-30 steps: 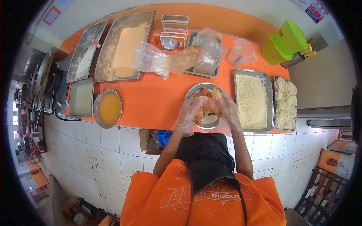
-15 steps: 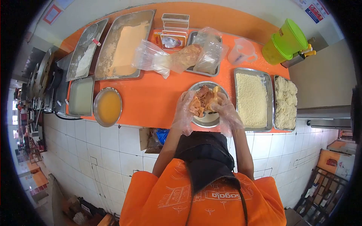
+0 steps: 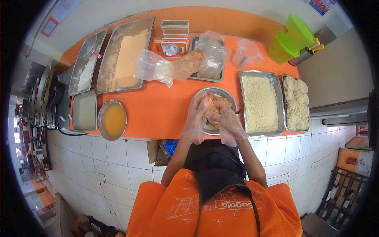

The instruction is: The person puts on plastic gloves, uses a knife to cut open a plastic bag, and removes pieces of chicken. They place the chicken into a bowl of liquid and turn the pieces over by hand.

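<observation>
- The fingers [image 3: 202, 107] of both gloved hands are curled shut around one piece of meat [image 3: 215, 103], the left hand [image 3: 197, 116] at its 9 o'clock side and the right hand [image 3: 227, 123] at its 5 o'clock side.
- The meat is held just above or inside a steel bowl [image 3: 233, 103] near the front edge of the orange desk [image 3: 158, 106]; whether it touches the bowl's bottom cannot be told.
- The step in hand is judged to be pressing or turning the piece between the palms over the bowl.
- A lift out of the bowl would call for a firm two-handed hold kept low, since the surface looks wet and the thin plastic gloves look loose.
- The meat looks orange-brown, glossy and uneven, as if marinated; it is partly hidden by the fingers, so its full outline cannot be seen.
- Just beside the bowl at 3 o'clock a tray [image 3: 259, 103] of pale crumbs is seen, and beyond it a second tray [image 3: 296, 102] of coarser coating.
- Well apart at 9 o'clock a round bowl of orange liquid [image 3: 112, 119] is set at the desk's edge.
- At 12 o'clock clear bags [image 3: 173, 67] lie on the desk, one of them filled with similar meat.
</observation>
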`<state>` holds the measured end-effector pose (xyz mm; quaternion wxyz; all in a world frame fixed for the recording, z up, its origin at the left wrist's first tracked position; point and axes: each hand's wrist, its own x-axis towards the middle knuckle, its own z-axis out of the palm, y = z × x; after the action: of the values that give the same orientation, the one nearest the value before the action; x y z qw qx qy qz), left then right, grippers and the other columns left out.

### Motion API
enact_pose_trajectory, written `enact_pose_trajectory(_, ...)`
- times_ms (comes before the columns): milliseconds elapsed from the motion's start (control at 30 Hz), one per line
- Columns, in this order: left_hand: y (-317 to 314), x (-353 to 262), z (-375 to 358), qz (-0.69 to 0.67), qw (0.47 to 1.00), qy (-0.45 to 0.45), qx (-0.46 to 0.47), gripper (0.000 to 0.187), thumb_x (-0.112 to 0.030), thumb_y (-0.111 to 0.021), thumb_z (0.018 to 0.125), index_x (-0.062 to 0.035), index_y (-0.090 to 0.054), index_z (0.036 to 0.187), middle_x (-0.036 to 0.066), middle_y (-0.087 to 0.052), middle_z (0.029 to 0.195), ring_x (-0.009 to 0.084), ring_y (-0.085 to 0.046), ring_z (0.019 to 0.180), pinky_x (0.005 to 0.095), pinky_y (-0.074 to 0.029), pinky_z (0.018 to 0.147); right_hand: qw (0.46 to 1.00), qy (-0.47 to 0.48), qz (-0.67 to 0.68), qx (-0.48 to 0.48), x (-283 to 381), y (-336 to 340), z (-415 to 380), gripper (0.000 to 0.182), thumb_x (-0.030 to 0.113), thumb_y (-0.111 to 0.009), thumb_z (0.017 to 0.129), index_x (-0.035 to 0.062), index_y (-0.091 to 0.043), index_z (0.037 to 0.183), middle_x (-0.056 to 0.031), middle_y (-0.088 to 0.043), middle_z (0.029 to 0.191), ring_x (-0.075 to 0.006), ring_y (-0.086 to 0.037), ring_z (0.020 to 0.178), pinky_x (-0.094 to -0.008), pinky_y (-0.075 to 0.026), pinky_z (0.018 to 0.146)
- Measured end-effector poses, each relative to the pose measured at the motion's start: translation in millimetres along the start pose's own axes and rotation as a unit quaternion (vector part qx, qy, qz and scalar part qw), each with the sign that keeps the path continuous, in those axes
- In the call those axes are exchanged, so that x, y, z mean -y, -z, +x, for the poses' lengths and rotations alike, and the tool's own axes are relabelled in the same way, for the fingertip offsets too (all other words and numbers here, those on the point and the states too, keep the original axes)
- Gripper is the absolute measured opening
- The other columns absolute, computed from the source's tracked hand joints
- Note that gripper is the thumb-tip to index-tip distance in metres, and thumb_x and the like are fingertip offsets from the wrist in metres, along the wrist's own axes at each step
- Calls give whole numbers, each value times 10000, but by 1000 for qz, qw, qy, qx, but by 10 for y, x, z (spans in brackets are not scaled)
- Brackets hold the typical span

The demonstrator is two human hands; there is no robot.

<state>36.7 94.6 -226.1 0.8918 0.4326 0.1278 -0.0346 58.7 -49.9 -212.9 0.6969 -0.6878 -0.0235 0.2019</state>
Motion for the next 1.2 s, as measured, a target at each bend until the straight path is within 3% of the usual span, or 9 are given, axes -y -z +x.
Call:
enact_pose_trajectory(133, 249, 107, 125, 279, 948, -114, 101, 478, -64, -702, 899, -8, -527, 1340, 81, -573, 1294, 169, -552, 1176, 299, -471, 975, 990, -87, -107, -34, 0, 216, -43, 249, 116, -756, 822, -11, -709, 1031, -80, -709, 919, -145, -656, 844, -277, -520, 764)
enact_pose_trajectory(267, 173, 0, 8, 325, 934, -115, 96, 359, 58, -730, 775, -34, -662, 1115, 62, -666, 1082, 183, -612, 1012, 312, -495, 853, 960, 54, -260, -89, -188, 311, -65, 243, 7, -684, 773, 17, -711, 1015, -135, -701, 975, -226, -670, 909, -325, -524, 808)
enact_pose_trajectory(433, 228, 59, 53, 486, 820, -297, 62, 227, 106, -667, 716, -47, -673, 883, 94, -661, 916, 255, -634, 837, 334, -505, 770, 926, 191, -284, -158, -136, 193, -134, 239, -65, -609, 741, 40, -697, 937, -163, -630, 993, -325, -639, 950, -387, -521, 838)
enact_pose_trajectory(533, 422, 163, 104, 505, 833, -225, 32, 162, 54, -655, 756, -51, -666, 880, 102, -654, 887, 291, -650, 887, 377, -522, 766, 880, 230, -389, -145, -250, 269, -79, 177, -50, -604, 771, 60, -684, 886, -148, -609, 966, -328, -633, 898, -402, -526, 807)
enact_pose_trajectory(633, 517, 93, 87, 471, 833, -273, 99, 147, 40, -644, 785, -50, -672, 899, 96, -636, 867, 284, -643, 866, 363, -521, 757, 866, 245, -429, -82, -506, 494, -95, 152, -35, -605, 827, 81, -678, 890, -103, -641, 918, -310, -642, 880, -387, -531, 757)
enact_pose_trajectory(733, 724, 276, 3, 257, 951, -131, 115, 163, 87, -595, 856, -42, -673, 918, 68, -642, 905, 194, -645, 868, 318, -516, 788, 880, 223, -413, -67, -425, 613, -160, 139, -35, -609, 816, 76, -674, 868, -110, -644, 914, -306, -647, 876, -388, -534, 760)
enact_pose_trajectory(833, 755, 171, -10, 443, 877, -134, 130, 119, 54, -595, 894, -29, -671, 935, 77, -646, 954, 177, -641, 899, 304, -518, 800, 881, 181, -416, -134, -428, 686, -95, 125, -18, -596, 842, 72, -680, 863, -121, -646, 910, -311, -652, 885, -394, -536, 768)
enact_pose_trajectory(1033, 386, -175, -2, 425, 898, -89, 67, 32, -14, -643, 895, -21, -661, 920, 79, -646, 985, 165, -635, 917, 292, -509, 812, 844, 95, -509, -142, -265, 462, 391, 119, 140, -653, 833, 79, -685, 929, -155, -675, 959, -355, -654, 908, -433, -535, 788)
enact_pose_trajectory(1200, 334, -138, 70, 433, 882, -167, 75, 17, -46, -654, 893, -35, -657, 906, 80, -665, 963, 199, -644, 914, 319, -516, 807, 788, 60, -609, -72, -728, 480, 776, 226, 227, -680, 838, 68, -694, 997, -193, -688, 953, -390, -659, 915, -471, -525, 789)
